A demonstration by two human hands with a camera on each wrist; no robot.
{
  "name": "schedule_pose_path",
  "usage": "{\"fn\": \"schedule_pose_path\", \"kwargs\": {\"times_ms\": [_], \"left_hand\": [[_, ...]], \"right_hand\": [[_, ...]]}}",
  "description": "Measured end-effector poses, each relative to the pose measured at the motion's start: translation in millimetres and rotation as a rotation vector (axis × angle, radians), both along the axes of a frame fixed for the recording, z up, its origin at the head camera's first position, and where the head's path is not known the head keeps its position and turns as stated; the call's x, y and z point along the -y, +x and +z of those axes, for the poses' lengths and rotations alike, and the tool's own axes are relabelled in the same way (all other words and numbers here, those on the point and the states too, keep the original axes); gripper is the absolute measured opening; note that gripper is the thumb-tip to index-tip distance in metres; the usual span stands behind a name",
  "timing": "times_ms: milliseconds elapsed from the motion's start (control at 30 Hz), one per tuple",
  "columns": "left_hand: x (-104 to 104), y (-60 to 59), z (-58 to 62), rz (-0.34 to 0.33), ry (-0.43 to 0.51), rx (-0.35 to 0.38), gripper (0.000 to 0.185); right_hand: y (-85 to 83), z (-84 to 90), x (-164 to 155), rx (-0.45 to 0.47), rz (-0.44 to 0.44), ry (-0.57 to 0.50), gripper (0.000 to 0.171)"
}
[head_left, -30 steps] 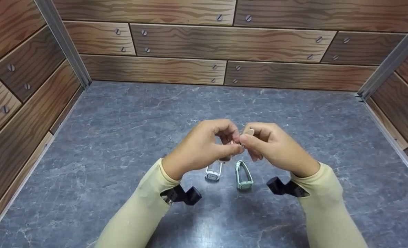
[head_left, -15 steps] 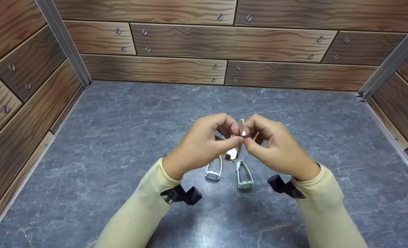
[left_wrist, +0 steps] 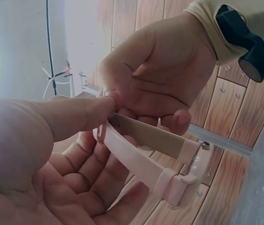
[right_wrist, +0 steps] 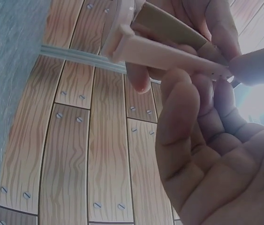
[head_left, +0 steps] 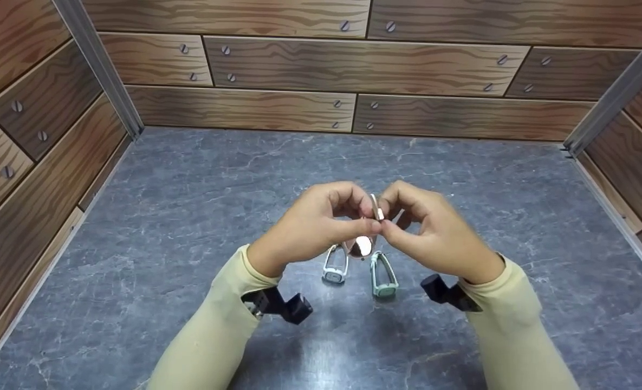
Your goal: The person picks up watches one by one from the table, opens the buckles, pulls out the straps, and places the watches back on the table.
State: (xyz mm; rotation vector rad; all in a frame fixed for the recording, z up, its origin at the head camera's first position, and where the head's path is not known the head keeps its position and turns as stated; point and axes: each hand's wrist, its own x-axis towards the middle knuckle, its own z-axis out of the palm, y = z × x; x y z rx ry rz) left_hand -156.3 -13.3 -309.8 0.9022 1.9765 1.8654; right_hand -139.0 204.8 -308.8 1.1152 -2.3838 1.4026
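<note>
Above the grey tabletop [head_left: 190, 216] we see the left hand [head_left: 315, 225] and right hand [head_left: 434, 230] meeting, each pinching the strap of a pink watch [head_left: 361, 246] held in the air over a white watch [head_left: 335, 266] and a green watch [head_left: 383, 276] lying just beside each other.

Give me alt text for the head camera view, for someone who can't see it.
Two hands meet above a grey marble-look tabletop, the left hand and right hand together pinching the strap of a pink wristwatch whose shiny case hangs below the fingers. A white watch and a mint-green watch lie on the table beneath, with wood-plank walls around.
</note>
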Motion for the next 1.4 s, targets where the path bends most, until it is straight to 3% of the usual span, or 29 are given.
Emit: {"fn": "schedule_pose_path", "kwargs": {"times_ms": [167, 433, 500, 733, 833, 900, 1000, 1100, 1267, 1400], "left_hand": [[3, -0.3, -0.1, -0.033, 0.009, 0.034, 0.014], [9, -0.6, -0.7, -0.053, -0.055, 0.013, 0.013], [8, 1.4, 0.3, -0.025, -0.074, -0.024, 0.014], [3, 13.6, 5.9, 0.136, -0.205, -0.297, 0.015], [1, 15.1, 5.9, 0.16, -0.252, -0.348, 0.014], [0, 14.8, 5.1, 0.17, -0.276, -0.366, 0.014], [-2, 14.0, 4.4, 0.181, -0.301, -0.346, 0.014], [-3, 13.1, 5.0, 0.182, -0.299, -0.28, 0.014], [-2, 10.2, 5.5, 0.17, -0.248, -0.166, 0.014], [-2, 7.3, 4.3, 0.166, -0.211, -0.179, 0.015]], "right_hand": [[-0.6, -0.2, 0, -0.007, 0.021, 0.014, 0.02], [0.4, -0.4, -2, -0.024, 0.093, 0.023, 0.018], [0.0, -0.7, -2, -0.031, 0.087, 0.035, 0.018], [-2.9, -2.9, -4, -0.009, 0.018, 0.129, 0.014], [-3.0, -4.0, -5, -0.02, 0.042, 0.142, 0.007], [-3.0, -4.6, -4, -0.036, 0.051, 0.133, 0.011], [-2.8, -5.3, 0, -0.052, 0.032, 0.083, 0.025], [-2.9, -5.3, 3, -0.046, 0.008, 0.027, 0.035], [-2.7, -3.4, 3, -0.01, 0.034, 0.008, 0.037], [-2.3, -1.2, 2, 0.02, 0.064, -0.01, 0.036]]}}
